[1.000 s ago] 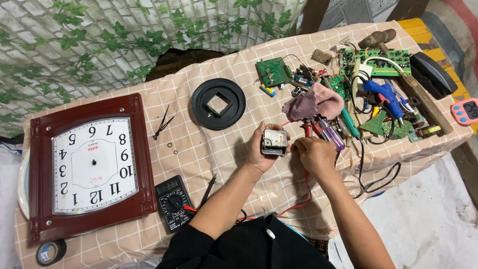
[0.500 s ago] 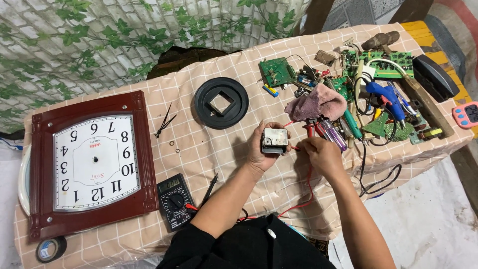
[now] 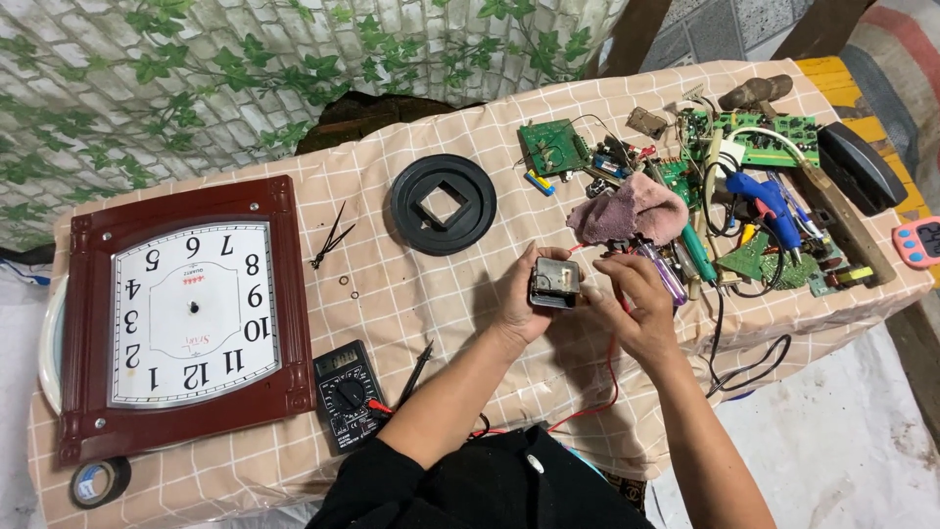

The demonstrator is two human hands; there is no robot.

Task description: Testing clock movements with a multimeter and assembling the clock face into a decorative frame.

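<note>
Head view looks down on a surface [image 3: 421, 294] covered with a checked beige cloth. The left hand [image 3: 524, 294] has its grip clenched around a small dark clock movement [image 3: 555, 282], held just above the cloth, right of the round black plate [image 3: 443, 205] and a little nearer the person. The right hand [image 3: 632, 299] meets the movement's right side with its fingertips [image 3: 597, 290] touching it; its grip is pinched on a red probe lead [image 3: 615, 362] that runs down toward the person. Just beyond the movement lies a pink rag [image 3: 629, 210], and past it a clutter of green circuit boards [image 3: 553, 145], screwdrivers [image 3: 697, 253] and a blue glue gun [image 3: 764, 196]. Left of the black plate lie loose clock hands [image 3: 331, 237], and further left a square wall clock [image 3: 186, 313] with a dark red frame. Near the clock's lower right corner sits a black multimeter [image 3: 345, 392] with a black probe [image 3: 416, 360] beside it. A roll of black tape [image 3: 98, 482] lies below the clock's lower left corner
</note>
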